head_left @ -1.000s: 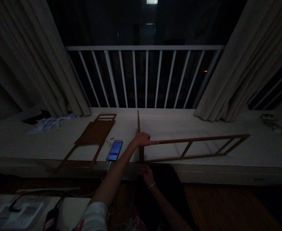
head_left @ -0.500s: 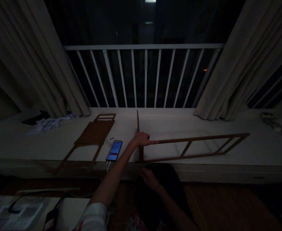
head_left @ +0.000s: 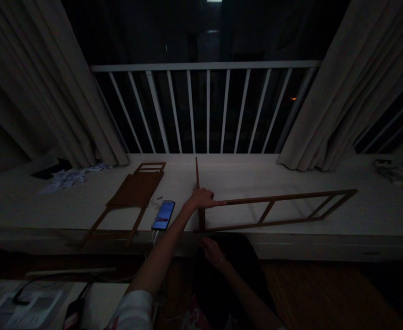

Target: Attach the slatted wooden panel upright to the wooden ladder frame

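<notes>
My left hand (head_left: 203, 198) is closed round the corner of a brown wooden frame (head_left: 268, 211), where a rail meets an upright end piece, with one finger stretched along the top rail. The frame stands on its side on the pale window ledge. My right hand (head_left: 212, 252) rests by my dark-clad knee, just below the ledge's edge. Its fingers are curled together, and what they hold, if anything, is hidden. Left of my left arm lies a lit phone (head_left: 164, 215) with a white cable plugged in. Beyond it, a folded-looking wooden piece with a solid panel (head_left: 135, 189) lies flat.
A white railing (head_left: 208, 66) crosses the dark window behind the ledge (head_left: 249, 176), between curtains (head_left: 311, 119). Crumpled white paper or cloth (head_left: 67, 178) lies at the left. A power strip (head_left: 32, 305) and cables sit on a low surface at lower left. The room is dim.
Almost nothing differs. The fingers of my right hand have shifted slightly by the knee; my left hand and the wooden frame stay in place.
</notes>
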Motion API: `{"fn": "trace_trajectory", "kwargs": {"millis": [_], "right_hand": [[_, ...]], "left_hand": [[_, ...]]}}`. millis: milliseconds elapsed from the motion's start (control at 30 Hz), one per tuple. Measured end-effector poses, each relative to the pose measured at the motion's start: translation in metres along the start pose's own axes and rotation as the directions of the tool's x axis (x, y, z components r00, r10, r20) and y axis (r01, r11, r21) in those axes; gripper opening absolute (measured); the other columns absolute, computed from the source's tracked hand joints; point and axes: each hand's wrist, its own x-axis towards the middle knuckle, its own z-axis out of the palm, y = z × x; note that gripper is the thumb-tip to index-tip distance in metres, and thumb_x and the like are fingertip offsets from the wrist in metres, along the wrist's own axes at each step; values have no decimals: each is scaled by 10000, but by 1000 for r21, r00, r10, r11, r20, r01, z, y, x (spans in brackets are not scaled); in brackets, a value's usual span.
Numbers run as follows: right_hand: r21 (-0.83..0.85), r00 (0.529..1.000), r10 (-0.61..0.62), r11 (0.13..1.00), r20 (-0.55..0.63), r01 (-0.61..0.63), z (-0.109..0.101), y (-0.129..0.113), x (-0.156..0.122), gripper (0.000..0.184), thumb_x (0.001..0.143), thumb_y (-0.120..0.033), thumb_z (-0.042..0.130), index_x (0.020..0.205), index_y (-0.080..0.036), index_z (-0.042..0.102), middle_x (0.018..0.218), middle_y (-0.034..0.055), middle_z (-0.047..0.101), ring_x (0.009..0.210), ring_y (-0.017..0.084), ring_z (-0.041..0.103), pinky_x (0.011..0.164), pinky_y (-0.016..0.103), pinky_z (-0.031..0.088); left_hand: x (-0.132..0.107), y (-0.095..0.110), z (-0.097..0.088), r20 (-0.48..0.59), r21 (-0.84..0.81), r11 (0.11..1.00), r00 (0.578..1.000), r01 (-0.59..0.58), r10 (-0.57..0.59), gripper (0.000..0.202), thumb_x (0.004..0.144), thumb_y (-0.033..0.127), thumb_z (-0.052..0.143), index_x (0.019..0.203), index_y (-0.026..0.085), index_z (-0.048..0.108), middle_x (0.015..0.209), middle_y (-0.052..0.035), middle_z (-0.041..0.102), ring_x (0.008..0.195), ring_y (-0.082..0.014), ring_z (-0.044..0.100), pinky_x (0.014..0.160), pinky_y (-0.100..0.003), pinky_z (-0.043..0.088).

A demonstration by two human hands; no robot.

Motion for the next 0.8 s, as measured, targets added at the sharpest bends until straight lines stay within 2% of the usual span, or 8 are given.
{"fn": "trace_trajectory", "kwargs": {"millis": [400, 800], "right_hand": [[61, 999, 35, 998, -3, -35, -7, -11, -1, 172, 805, -158, 410, 869, -210, 562, 843, 24, 628, 805, 149, 583, 716, 257, 436], [39, 999, 36, 999, -39, -34, -4, -9, -1, 169, 806, -167, 419, 876, -216, 565, 836, 28, 632, 787, 156, 589, 702, 257, 440]], "left_hand": [[-1, 3, -3, 2, -21, 1000, 1000, 14, -14, 700, 594, 786, 263, 736, 203, 623, 833, -76, 638, 839, -226, 560, 714, -308, 372], [-2, 4, -5, 4, -12, 1000, 1000, 14, -14, 679, 597, 779, 275, 719, 209, 624, 824, -67, 642, 835, -220, 564, 721, -305, 373]]}}
